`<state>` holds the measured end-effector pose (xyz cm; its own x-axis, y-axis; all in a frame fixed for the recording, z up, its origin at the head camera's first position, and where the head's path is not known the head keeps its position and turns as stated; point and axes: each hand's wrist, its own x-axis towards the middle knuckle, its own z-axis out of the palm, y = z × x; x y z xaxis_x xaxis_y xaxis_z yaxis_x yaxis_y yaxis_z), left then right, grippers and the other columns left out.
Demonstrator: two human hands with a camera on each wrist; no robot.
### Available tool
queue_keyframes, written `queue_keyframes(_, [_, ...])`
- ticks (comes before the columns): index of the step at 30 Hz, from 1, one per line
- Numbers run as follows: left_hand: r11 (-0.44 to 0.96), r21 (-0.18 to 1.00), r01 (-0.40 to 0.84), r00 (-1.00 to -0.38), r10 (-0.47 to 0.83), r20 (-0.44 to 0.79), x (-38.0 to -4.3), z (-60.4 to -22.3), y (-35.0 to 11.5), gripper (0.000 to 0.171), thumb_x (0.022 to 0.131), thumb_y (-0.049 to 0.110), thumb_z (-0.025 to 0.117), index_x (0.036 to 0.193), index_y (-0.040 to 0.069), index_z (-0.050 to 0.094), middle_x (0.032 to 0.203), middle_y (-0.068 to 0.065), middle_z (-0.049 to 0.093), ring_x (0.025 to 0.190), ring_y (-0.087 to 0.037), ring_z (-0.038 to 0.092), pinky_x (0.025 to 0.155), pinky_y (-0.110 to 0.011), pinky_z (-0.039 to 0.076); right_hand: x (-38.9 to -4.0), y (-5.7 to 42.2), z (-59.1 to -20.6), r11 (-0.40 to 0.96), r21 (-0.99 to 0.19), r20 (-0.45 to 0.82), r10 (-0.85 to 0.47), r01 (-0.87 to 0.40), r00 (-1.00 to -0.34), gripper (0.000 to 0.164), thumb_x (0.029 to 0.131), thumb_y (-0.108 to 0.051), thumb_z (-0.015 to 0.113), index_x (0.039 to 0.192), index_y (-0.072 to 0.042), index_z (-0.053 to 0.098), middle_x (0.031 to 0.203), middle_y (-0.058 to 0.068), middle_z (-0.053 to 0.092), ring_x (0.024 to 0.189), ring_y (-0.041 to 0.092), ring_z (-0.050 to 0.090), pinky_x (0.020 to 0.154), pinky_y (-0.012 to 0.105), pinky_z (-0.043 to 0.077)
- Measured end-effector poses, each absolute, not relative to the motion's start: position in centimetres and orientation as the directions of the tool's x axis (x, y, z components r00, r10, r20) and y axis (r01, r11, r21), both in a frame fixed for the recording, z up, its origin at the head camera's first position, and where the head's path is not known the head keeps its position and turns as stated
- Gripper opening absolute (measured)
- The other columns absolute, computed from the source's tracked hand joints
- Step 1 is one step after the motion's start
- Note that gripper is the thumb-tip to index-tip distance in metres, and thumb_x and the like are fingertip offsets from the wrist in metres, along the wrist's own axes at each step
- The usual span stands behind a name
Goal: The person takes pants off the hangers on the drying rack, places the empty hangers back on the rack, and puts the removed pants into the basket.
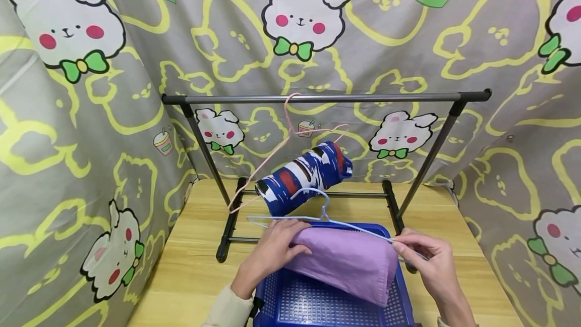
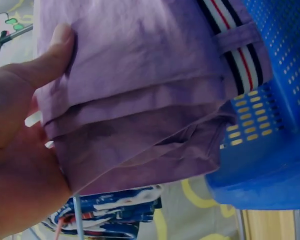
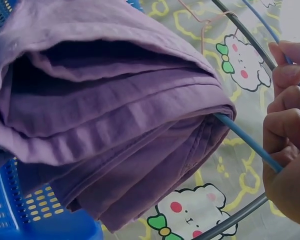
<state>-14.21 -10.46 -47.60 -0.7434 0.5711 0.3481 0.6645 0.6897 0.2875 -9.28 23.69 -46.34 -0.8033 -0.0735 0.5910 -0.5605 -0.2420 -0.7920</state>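
Observation:
Folded purple trousers [image 1: 342, 264] hang over the lower bar of a light-blue hanger [image 1: 358, 227], above a blue plastic basket [image 1: 403, 294]. My left hand [image 1: 274, 246] grips the trousers at their left side; in the left wrist view its thumb lies on the cloth and its other fingers are mostly hidden behind. A striped band [image 2: 236, 47] runs along one end of the trousers. My right hand [image 1: 428, 259] holds the hanger's right corner, thumb and index finger pinching it. In the right wrist view the bar comes out of the folded cloth [image 3: 115, 125] toward that hand.
Behind the basket stands a dark metal rack [image 1: 363, 98] on a wooden table [image 1: 181, 256]. From its rail hangs a pink hanger [image 1: 260, 166] with a blue, white and red patterned garment [image 1: 304, 180] folded over it. A bunny-print curtain [image 1: 245, 64] surrounds the table.

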Motion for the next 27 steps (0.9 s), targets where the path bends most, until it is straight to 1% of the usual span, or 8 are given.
queue_keyframes(4, [0.674, 0.285, 0.682, -0.722, 0.559, 0.408, -14.1, -47.9, -10.5, 0.032, 0.087, 0.039, 0.078, 0.112, 0.019, 0.073, 0.102, 0.007, 0.070, 0.097, -0.015, 0.064, 0.082, -0.038, 0.044, -9.2, 23.6, -46.3, -0.201, -0.808, 0.576, -0.068, -0.554, -0.815, 0.027, 0.082, 0.034, 0.054, 0.097, 0.017, 0.071, 0.086, 0.012, 0.069, 0.067, 0.012, 0.055, 0.044, 0.033, 0.030])
queue_keyframes(7, [0.666, 0.288, 0.688, -0.710, 0.536, 0.458, -13.9, -47.9, -10.5, 0.027, 0.087, 0.038, 0.077, 0.107, 0.020, 0.073, 0.098, 0.009, 0.068, 0.092, -0.014, 0.062, 0.081, -0.037, 0.042, -9.0, 23.5, -46.2, -0.127, -0.834, 0.546, -0.051, -0.537, -0.836, 0.026, 0.083, 0.031, 0.057, 0.097, 0.015, 0.072, 0.085, 0.011, 0.068, 0.067, 0.011, 0.056, 0.044, 0.032, 0.033])
queue_keyframes(10, [0.659, 0.291, 0.694, -0.697, 0.513, 0.500, -13.6, -47.9, -10.5, 0.025, 0.087, 0.037, 0.076, 0.105, 0.020, 0.073, 0.097, 0.010, 0.066, 0.091, -0.013, 0.060, 0.081, -0.037, 0.040, -8.9, 23.5, -46.0, -0.055, -0.841, 0.541, -0.056, -0.539, -0.839, 0.025, 0.085, 0.029, 0.059, 0.098, 0.013, 0.073, 0.084, 0.010, 0.067, 0.066, 0.012, 0.055, 0.045, 0.031, 0.035])
queue_keyframes(16, [0.659, 0.292, 0.693, -0.681, 0.464, 0.567, -13.3, -47.9, -10.5, 0.023, 0.085, 0.034, 0.076, 0.104, 0.020, 0.075, 0.095, 0.010, 0.065, 0.092, -0.013, 0.060, 0.080, -0.037, 0.038, -8.9, 23.3, -45.6, 0.003, -0.777, 0.626, -0.099, -0.629, -0.773, 0.029, 0.082, 0.032, 0.060, 0.100, 0.013, 0.073, 0.087, 0.013, 0.068, 0.068, 0.012, 0.051, 0.048, 0.026, 0.036])
queue_keyframes(19, [0.653, 0.295, 0.697, -0.668, 0.443, 0.598, -13.2, -47.9, -10.4, 0.022, 0.085, 0.032, 0.076, 0.103, 0.019, 0.075, 0.094, 0.009, 0.064, 0.091, -0.014, 0.061, 0.080, -0.037, 0.038, -8.8, 23.1, -45.1, 0.099, -0.761, 0.636, -0.086, -0.642, -0.767, 0.030, 0.082, 0.030, 0.062, 0.101, 0.011, 0.074, 0.087, 0.017, 0.069, 0.071, 0.011, 0.055, 0.055, 0.021, 0.042])
queue_keyframes(21, [0.640, 0.306, 0.705, -0.660, 0.432, 0.615, -13.1, -47.8, -10.3, 0.020, 0.086, 0.030, 0.075, 0.102, 0.018, 0.076, 0.092, 0.009, 0.064, 0.089, -0.013, 0.061, 0.080, -0.036, 0.038, -8.6, 22.8, -44.7, 0.205, -0.769, 0.608, -0.055, -0.605, -0.792, 0.028, 0.083, 0.027, 0.065, 0.101, 0.007, 0.076, 0.087, 0.016, 0.070, 0.074, 0.011, 0.061, 0.062, 0.019, 0.046])
queue_keyframes(24, [0.617, 0.316, 0.720, -0.641, 0.420, 0.642, -12.9, -47.8, -10.1, 0.016, 0.089, 0.027, 0.072, 0.101, 0.018, 0.076, 0.091, 0.008, 0.063, 0.088, -0.013, 0.060, 0.080, -0.036, 0.038, -8.3, 22.4, -44.1, 0.323, -0.812, 0.523, 0.030, -0.487, -0.852, 0.023, 0.086, 0.019, 0.070, 0.100, 0.003, 0.078, 0.087, 0.011, 0.072, 0.078, 0.011, 0.066, 0.068, 0.018, 0.050])
queue_keyframes(27, [0.604, 0.326, 0.728, -0.632, 0.406, 0.659, -12.8, -47.8, -9.9, 0.014, 0.091, 0.025, 0.071, 0.101, 0.018, 0.077, 0.091, 0.008, 0.062, 0.087, -0.012, 0.059, 0.081, -0.036, 0.038, -8.0, 22.0, -43.7, 0.355, -0.855, 0.441, 0.117, -0.377, -0.890, 0.017, 0.088, 0.012, 0.072, 0.100, 0.001, 0.079, 0.088, 0.005, 0.073, 0.080, 0.011, 0.065, 0.069, 0.018, 0.050])
